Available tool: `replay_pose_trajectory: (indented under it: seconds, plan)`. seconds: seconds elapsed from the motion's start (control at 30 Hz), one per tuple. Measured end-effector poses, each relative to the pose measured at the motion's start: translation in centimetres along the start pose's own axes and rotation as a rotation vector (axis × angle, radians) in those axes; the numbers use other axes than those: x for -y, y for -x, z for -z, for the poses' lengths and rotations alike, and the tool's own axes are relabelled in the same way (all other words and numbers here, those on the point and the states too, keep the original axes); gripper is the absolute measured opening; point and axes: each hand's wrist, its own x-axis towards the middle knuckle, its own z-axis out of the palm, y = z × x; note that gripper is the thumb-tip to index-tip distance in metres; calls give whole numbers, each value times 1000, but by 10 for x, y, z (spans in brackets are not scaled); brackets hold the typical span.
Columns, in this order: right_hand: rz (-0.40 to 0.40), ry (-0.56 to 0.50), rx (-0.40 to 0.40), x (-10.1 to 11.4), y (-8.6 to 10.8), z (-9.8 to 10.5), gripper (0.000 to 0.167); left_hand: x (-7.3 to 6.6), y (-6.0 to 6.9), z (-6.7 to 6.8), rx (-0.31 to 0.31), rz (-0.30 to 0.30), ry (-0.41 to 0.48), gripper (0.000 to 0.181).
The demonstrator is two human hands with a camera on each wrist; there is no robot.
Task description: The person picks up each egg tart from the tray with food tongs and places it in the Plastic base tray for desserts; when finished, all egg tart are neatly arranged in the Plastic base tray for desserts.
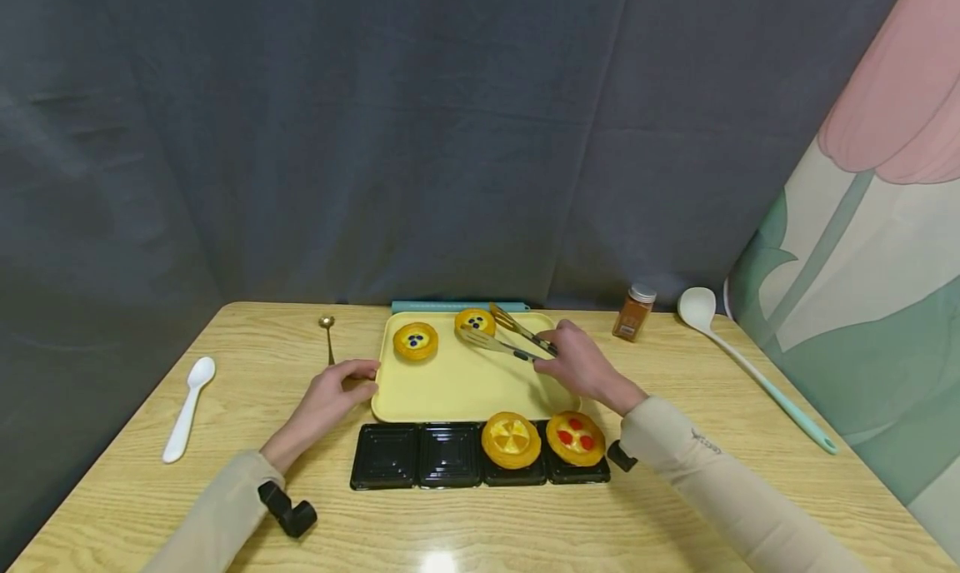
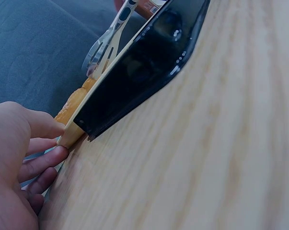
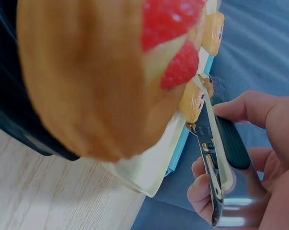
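My left hand (image 1: 330,398) pinches the left rim of a pale yellow tray (image 1: 442,394) between thumb and fingers. In my right hand (image 1: 581,362) is a pair of metal tongs (image 1: 489,342) with dark grips (image 3: 233,136). The tong tips stand on either side of a blueberry-topped tart (image 1: 474,319) at the tray's back; whether they squeeze it I cannot tell. A second blueberry tart (image 1: 415,341) lies at the tray's back left. In front of the tray, a black four-part container (image 1: 386,456) holds a tart with orange-yellow wedges (image 1: 512,441) and a strawberry tart (image 1: 575,440) in its two right compartments.
On the left lie a white spoon (image 1: 189,411) and a small gold-coloured spoon (image 1: 328,333). A spice jar (image 1: 634,313) and a long white-and-green ladle (image 1: 738,356) are at the right. Behind the tray is a flat blue item (image 1: 427,306), with a dark curtain (image 1: 375,140) beyond.
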Motion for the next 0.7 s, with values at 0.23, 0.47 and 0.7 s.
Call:
replay_pose_trajectory:
  seconds: [0.23,0.47,0.7]
  plan:
    - [-4,2,1,2,1,0,44,0,-1,-1,-1,-2,5,38]
    - [-11,0,7,2,2,1,43,0,-1,0,-3,0,6,38]
    - [-2,2,4,5,4,3,45,1,-1,0,-5,-6,1,38]
